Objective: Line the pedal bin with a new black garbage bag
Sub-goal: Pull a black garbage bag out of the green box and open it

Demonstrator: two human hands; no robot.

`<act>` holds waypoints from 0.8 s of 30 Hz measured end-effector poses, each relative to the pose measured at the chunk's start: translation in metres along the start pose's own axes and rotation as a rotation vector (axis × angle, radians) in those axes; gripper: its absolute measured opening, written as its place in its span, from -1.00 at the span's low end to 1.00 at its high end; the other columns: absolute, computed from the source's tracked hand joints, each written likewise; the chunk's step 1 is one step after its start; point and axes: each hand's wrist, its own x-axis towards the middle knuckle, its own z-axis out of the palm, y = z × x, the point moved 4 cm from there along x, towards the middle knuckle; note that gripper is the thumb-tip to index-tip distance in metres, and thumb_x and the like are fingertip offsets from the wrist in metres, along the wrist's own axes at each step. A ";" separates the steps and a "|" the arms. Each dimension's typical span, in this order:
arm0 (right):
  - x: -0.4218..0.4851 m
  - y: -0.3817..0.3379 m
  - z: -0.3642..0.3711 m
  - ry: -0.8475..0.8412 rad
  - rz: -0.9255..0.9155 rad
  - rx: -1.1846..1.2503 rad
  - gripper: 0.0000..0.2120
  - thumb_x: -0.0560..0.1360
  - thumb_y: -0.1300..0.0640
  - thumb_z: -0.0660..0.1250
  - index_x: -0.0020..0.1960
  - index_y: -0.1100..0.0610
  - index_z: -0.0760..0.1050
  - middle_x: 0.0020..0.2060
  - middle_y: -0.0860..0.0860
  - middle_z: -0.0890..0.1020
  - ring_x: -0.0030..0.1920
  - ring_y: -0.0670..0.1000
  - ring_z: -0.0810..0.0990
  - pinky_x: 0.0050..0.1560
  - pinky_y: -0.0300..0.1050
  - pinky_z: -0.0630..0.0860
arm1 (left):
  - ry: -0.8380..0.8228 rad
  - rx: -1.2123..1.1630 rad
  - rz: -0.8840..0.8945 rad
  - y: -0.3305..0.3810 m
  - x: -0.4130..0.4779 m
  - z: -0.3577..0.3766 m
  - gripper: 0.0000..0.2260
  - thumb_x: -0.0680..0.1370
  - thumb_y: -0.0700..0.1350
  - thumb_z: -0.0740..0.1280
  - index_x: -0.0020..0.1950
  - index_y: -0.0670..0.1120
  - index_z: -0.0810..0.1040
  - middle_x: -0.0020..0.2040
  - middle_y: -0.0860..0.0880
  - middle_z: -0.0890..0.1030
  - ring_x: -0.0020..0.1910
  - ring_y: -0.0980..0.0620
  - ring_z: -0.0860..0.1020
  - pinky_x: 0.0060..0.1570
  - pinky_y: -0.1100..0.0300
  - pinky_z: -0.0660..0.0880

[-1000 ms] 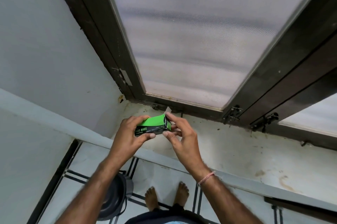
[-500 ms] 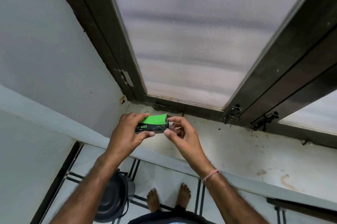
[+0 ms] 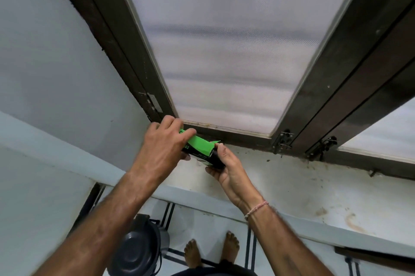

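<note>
A small green and black garbage bag box (image 3: 197,146) is held over the window ledge, tilted with its right end down and its end flap open. My left hand (image 3: 164,143) grips the box from above at its left end. A black roll of bags (image 3: 216,159) sticks out of the open right end, and my right hand (image 3: 226,168) cups it from below with fingers around it. The dark grey pedal bin (image 3: 139,251) stands on the floor at the lower left, lid shut, beside my bare feet.
A stained white ledge (image 3: 314,195) runs below a dark-framed window (image 3: 224,134) with frosted panes. Latches (image 3: 283,141) sit on the frame at the right. A pale wall (image 3: 56,73) closes the left side. Tiled floor with dark lines lies below.
The box has tilted down to the right and its end flap has opened. A black roll now pokes out into my right hand, which has turned palm up beneath it.
</note>
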 end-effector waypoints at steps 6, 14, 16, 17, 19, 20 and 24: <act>-0.005 -0.005 -0.024 0.048 -0.019 -0.177 -0.76 0.47 0.16 0.56 0.09 0.14 0.61 0.10 0.18 0.71 -0.06 0.14 0.74 -0.14 -0.16 0.66 | -0.096 -0.286 -0.162 -0.023 -0.018 0.047 -0.44 0.45 0.07 0.57 0.43 0.10 0.51 0.31 0.01 0.58 0.34 -0.07 0.46 0.14 -0.02 0.49; -0.027 -0.009 -0.062 0.096 -0.066 -0.284 -0.76 0.54 0.19 0.51 0.18 0.03 0.74 0.13 0.04 0.77 0.04 0.09 0.75 0.04 -0.13 0.68 | -0.165 -0.435 -0.201 -0.013 -0.030 0.115 -0.47 0.46 -0.09 0.57 0.41 0.04 0.53 0.35 -0.06 0.56 0.37 -0.11 0.45 0.20 0.01 0.47; -0.031 -0.008 -0.060 0.078 -0.060 -0.258 -0.71 0.49 0.14 0.52 0.21 0.01 0.74 0.13 -0.01 0.78 0.04 0.09 0.77 0.08 -0.11 0.69 | -0.186 -0.387 -0.194 -0.010 -0.031 0.123 -0.41 0.48 -0.11 0.55 0.49 0.08 0.48 0.46 -0.10 0.49 0.48 -0.13 0.38 0.38 -0.03 0.39; -0.032 -0.008 -0.057 0.071 -0.060 -0.248 -0.68 0.47 0.13 0.53 0.22 0.01 0.74 0.13 -0.02 0.77 0.05 0.10 0.77 0.09 -0.10 0.69 | -0.206 -0.357 -0.193 -0.009 -0.032 0.125 -0.34 0.49 -0.08 0.54 0.55 0.10 0.41 0.55 -0.11 0.41 0.56 -0.15 0.30 0.48 -0.08 0.30; -0.034 -0.008 -0.052 0.066 -0.064 -0.240 -0.65 0.46 0.13 0.53 0.24 0.03 0.73 0.15 0.01 0.77 0.08 0.11 0.75 0.11 -0.08 0.68 | -0.233 -0.292 -0.202 -0.006 -0.036 0.122 -0.16 0.48 0.05 0.54 0.67 0.14 0.20 0.69 -0.12 0.16 0.68 -0.18 0.08 0.59 -0.20 0.11; -0.034 -0.008 -0.049 0.066 -0.068 -0.236 -0.65 0.45 0.14 0.53 0.24 0.04 0.73 0.16 0.03 0.76 0.11 0.13 0.74 0.12 -0.07 0.68 | -0.213 -0.272 -0.219 -0.004 -0.040 0.117 -0.09 0.45 0.10 0.55 0.69 0.13 0.14 0.71 -0.12 0.08 0.69 -0.20 0.02 0.60 -0.25 0.08; -0.037 -0.005 -0.033 0.073 -0.087 -0.215 -0.64 0.43 0.13 0.55 0.22 0.04 0.73 0.16 0.01 0.76 0.19 0.12 0.72 0.17 -0.04 0.68 | 0.165 -0.666 -0.481 0.017 -0.070 0.086 -0.34 0.49 0.20 0.46 0.53 0.00 0.39 0.42 -0.05 0.45 0.39 -0.03 0.42 0.31 0.04 0.42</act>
